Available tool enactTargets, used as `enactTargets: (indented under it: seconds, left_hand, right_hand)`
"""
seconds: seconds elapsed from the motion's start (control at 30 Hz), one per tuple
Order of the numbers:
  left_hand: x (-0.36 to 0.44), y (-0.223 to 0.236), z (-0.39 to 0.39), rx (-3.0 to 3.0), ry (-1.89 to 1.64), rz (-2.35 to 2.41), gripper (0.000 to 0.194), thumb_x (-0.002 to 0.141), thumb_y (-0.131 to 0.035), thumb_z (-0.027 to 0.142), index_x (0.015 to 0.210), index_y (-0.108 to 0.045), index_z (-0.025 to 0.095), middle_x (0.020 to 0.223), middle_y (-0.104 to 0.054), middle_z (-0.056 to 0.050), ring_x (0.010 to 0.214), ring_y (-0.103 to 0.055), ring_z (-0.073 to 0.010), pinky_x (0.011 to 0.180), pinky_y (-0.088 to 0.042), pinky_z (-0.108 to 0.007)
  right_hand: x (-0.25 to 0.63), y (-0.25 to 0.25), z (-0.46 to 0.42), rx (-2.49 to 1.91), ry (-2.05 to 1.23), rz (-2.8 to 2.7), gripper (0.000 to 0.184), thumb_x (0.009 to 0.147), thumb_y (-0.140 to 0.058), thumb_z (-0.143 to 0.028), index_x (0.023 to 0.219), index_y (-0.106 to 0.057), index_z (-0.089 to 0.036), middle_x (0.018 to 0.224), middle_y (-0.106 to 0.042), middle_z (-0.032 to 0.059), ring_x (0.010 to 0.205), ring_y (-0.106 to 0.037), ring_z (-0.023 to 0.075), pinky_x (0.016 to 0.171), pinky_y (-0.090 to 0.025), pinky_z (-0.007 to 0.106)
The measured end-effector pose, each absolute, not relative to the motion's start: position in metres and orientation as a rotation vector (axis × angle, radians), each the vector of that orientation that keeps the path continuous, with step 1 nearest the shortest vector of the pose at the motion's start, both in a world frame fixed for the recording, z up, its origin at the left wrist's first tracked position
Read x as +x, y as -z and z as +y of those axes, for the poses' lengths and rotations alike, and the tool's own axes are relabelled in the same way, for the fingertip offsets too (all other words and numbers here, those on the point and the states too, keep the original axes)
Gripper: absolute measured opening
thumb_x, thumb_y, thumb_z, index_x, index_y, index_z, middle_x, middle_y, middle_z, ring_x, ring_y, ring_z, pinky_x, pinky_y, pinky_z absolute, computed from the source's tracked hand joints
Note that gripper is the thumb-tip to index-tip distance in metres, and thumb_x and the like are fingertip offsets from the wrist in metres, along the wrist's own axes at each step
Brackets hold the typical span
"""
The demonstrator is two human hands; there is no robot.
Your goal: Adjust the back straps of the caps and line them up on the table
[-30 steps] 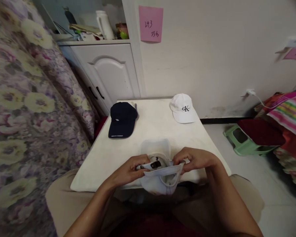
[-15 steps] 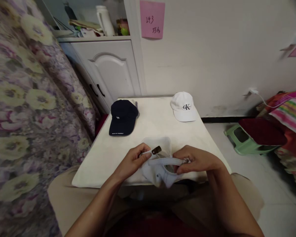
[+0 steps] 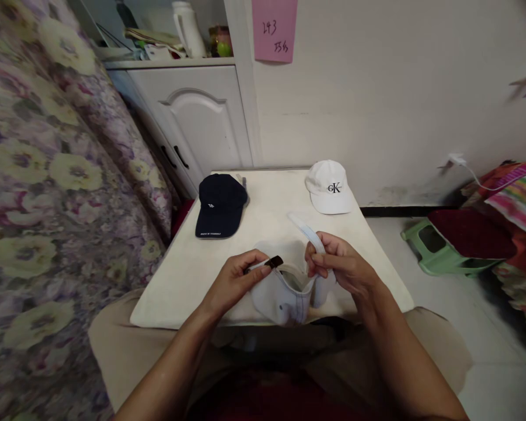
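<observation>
A pale blue baseball cap (image 3: 280,301) is held over the table's front edge, its back opening facing me. My left hand (image 3: 239,275) pinches the cap's left rear edge beside a dark buckle (image 3: 274,262). Between thumb and fingers, my right hand (image 3: 339,263) grips the cap's pale adjusting strap (image 3: 312,235). The strap's free end sticks up and to the left, apart from the buckle. Farther off, a navy cap (image 3: 221,204) lies at the left and a white cap (image 3: 330,187) with black letters at the right.
The caps lie on a cream-topped table (image 3: 179,286). Behind it stand a white cabinet (image 3: 197,123) and a wall with a pink note (image 3: 274,32). A floral curtain (image 3: 48,204) hangs at the left. On the right floor is a green stool (image 3: 438,251) with a dark red top.
The strap, stretched across the cap's opening before, now points up with its end loose. My right hand has turned and risen slightly. My left hand still holds by the buckle.
</observation>
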State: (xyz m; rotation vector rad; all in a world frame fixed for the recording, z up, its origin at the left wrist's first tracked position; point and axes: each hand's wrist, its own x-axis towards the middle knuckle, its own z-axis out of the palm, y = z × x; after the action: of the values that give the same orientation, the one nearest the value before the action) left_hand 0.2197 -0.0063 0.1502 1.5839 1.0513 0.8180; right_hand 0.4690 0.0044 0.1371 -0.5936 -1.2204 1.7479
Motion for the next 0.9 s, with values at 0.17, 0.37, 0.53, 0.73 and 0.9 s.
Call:
enactTargets:
  seconds: [0.17, 0.37, 0.53, 0.73, 0.9]
  left_hand:
    - [0.230, -0.166, 0.000, 1.897, -0.963, 1.104, 0.018, 0.093, -0.060, 0.033, 0.092, -0.069, 0.018, 0.083, -0.065, -0.002, 0.076, -0.057, -0.0158, 0.069, -0.042, -0.026]
    - [0.240, -0.174, 0.009, 1.944, -0.985, 1.053, 0.019, 0.095, -0.056, 0.034, 0.095, -0.066, 0.018, 0.081, -0.061, -0.001, 0.074, -0.054, -0.0146, 0.067, -0.041, -0.025]
    - [0.246, -0.162, 0.007, 1.727, -0.820, 0.984, 0.024, 0.092, -0.059, 0.040, 0.094, -0.069, 0.017, 0.081, -0.064, -0.001, 0.070, -0.053, -0.0141, 0.061, -0.041, -0.023]
    - [0.249, -0.157, 0.006, 1.646, -0.842, 1.001, 0.021, 0.090, -0.063, 0.039, 0.091, -0.068, 0.018, 0.080, -0.064, -0.001, 0.069, -0.054, -0.0137, 0.061, -0.042, -0.023]
    - [0.247, -0.154, 0.004, 1.624, -0.863, 1.026, 0.019, 0.088, -0.066, 0.036, 0.086, -0.066, 0.017, 0.076, -0.062, 0.001, 0.064, -0.050, -0.0115, 0.057, -0.039, -0.021]
  right_hand:
    - [0.465, -0.147, 0.011, -0.570, -1.776, -1.168, 0.019, 0.082, -0.073, -0.027, 0.092, -0.061, -0.017, 0.075, -0.064, -0.0018, 0.051, -0.046, 0.0059, 0.065, -0.055, 0.027]
    - [0.467, -0.159, 0.020, -0.678, -1.702, -1.297, 0.018, 0.087, -0.068, -0.033, 0.093, -0.063, -0.017, 0.074, -0.064, -0.0023, 0.042, -0.036, 0.0032, 0.048, -0.049, 0.020]
    - [0.459, -0.145, 0.026, -0.709, -1.776, -1.302, 0.024, 0.081, -0.075, -0.037, 0.088, -0.063, -0.017, 0.073, -0.062, -0.0031, 0.043, -0.037, 0.0026, 0.042, -0.041, 0.017]
    - [0.450, -0.132, 0.030, -0.690, -1.853, -1.258, 0.024, 0.076, -0.078, -0.033, 0.084, -0.063, -0.017, 0.068, -0.058, -0.0048, 0.043, -0.038, 0.0029, 0.039, -0.034, 0.017]
    - [0.446, -0.132, 0.027, -0.791, -1.795, -1.300, 0.028, 0.071, -0.082, -0.031, 0.086, -0.062, -0.018, 0.068, -0.058, -0.0051, 0.045, -0.041, 0.0039, 0.040, -0.034, 0.017]
